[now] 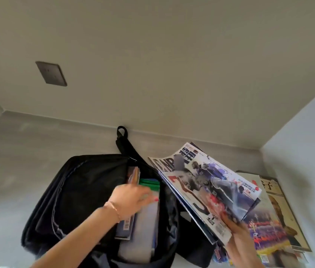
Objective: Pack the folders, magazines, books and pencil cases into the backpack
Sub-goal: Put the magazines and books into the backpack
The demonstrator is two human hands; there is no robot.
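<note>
Black backpack (87, 190) lies on the grey surface (17, 161), main compartment unzipped and gaping toward the camera, top loop against the wall. Inside: a green folder (149, 183), a pale translucent folder (143, 229), and a magazine (124, 228) standing along the left inner side.

Left hand (131, 200) is down in the opening, on top of the folders; its fingers (148, 196) are blurred, so can't tell whether they're grasping anything or just pressing. Thin bracelet on the wrist.

Right hand (238, 235) pinches a basketball magazine (208, 188) by its lower corner, fingers clenched on it, cover up, tilted. It hangs just right of the backpack opening, above a stack of magazines and books (272, 229) lying on the surface beside the right wall.

Grey wall plate (51, 73) on the back wall, upper left.
</note>
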